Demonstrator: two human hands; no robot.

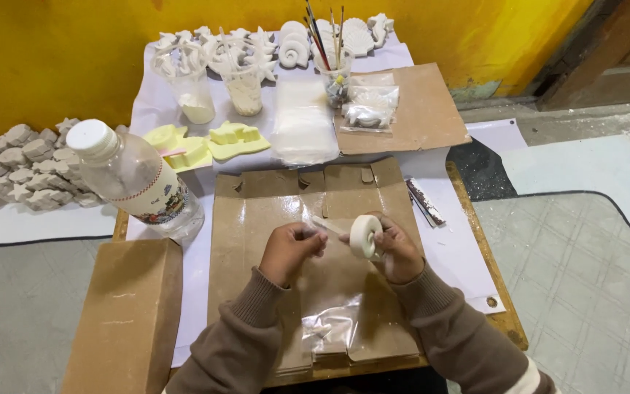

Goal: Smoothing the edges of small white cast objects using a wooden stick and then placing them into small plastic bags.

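My right hand (397, 254) holds a white roll of tape (364, 235) upright over a flattened cardboard sheet (257, 219). My left hand (291, 250) pinches the loose end of the tape (324, 225), which stretches between the two hands. A small clear plastic bag with a white piece inside (327, 327) lies on the cardboard near my wrists.
A clear plastic bottle with a white cap (136, 179) lies at the left. Yellow moulds (205, 142), cups of white powder (244, 91), brushes in a jar (329, 62), plastic bags (302, 120) and white plaster figures (220, 47) fill the back. A brown box (125, 314) stands front left.
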